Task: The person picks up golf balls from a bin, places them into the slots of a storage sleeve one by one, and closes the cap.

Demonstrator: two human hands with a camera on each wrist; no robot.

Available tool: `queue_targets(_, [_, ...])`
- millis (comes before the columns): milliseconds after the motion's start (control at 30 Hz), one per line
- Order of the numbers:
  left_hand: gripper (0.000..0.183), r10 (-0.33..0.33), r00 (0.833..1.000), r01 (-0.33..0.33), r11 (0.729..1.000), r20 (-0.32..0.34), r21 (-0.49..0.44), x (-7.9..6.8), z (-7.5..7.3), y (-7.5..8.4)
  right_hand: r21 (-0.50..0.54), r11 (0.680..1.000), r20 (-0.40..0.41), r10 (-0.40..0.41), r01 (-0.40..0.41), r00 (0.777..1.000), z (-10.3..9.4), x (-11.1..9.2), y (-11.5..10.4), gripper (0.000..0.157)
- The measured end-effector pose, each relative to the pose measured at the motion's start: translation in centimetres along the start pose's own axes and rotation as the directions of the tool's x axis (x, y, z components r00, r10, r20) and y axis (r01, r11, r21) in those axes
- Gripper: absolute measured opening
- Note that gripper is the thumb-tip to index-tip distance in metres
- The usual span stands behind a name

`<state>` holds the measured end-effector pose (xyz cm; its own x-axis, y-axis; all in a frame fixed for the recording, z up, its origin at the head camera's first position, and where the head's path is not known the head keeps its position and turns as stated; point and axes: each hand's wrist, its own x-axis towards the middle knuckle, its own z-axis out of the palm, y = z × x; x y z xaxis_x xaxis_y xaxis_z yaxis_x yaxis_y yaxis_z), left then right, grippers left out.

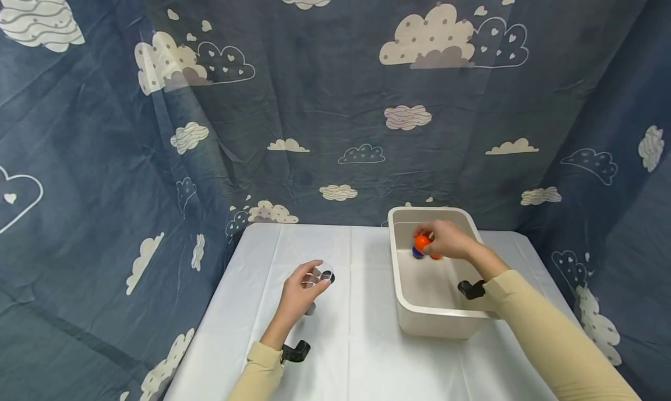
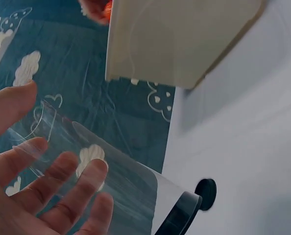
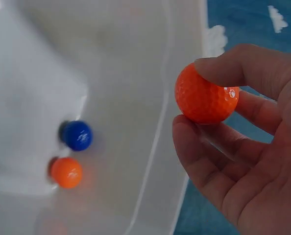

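Observation:
My right hand [image 1: 449,239] pinches an orange golf ball [image 3: 204,98] between thumb and fingertips, over the far part of a beige plastic bin [image 1: 435,325]. On the bin's floor lie a blue ball [image 3: 78,135] and a second orange ball [image 3: 67,173], side by side. To the left, above the white table, my left hand [image 1: 296,293] holds a clear see-through container [image 2: 123,171], thumb on one side and fingers curved around the other. A black curved piece [image 2: 179,215] shows at the container's lower end in the left wrist view.
A small black disc [image 2: 206,194] appears beyond the clear container. The bin stands on the right half of the white-covered table [image 1: 362,354], its walls rising around the balls. Dark blue cloud-patterned cloth [image 1: 325,109] hangs behind and at both sides.

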<state>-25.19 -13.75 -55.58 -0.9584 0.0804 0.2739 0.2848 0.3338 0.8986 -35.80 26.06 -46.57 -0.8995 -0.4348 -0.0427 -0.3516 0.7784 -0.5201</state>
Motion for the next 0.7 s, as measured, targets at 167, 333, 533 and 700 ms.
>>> queue_targets(167, [0.055, 0.009, 0.999, -0.01, 1.0, 0.042, 0.029, 0.1, 0.8, 0.9, 0.05, 0.999, -0.064, -0.014, 0.017, 0.998, -0.3, -0.9, -1.9, 0.038])
queue_targets(333, [0.054, 0.004, 0.999, -0.005, 0.999, 0.044, 0.033, 0.1, 1.1, 1.5, 0.13, 0.99, -0.093, -0.041, 0.053, 0.995, 0.2, -1.2, -4.6, 0.042])
queue_targets(533, [0.055, 0.011, 0.998, -0.01, 1.0, 0.065, -0.016, 0.2, 1.7, 2.0, 0.254, 0.959, -0.065, -0.115, 0.128, 0.991, 1.4, -1.4, -7.4, 0.041])
queue_targets(700, [0.052, 0.025, 0.997, -0.022, 0.999, 0.071, -0.048, 0.2, 2.3, 2.3, 0.287, 0.938, -0.061, -0.187, 0.196, 0.981, 2.3, -1.6, -9.5, 0.043])
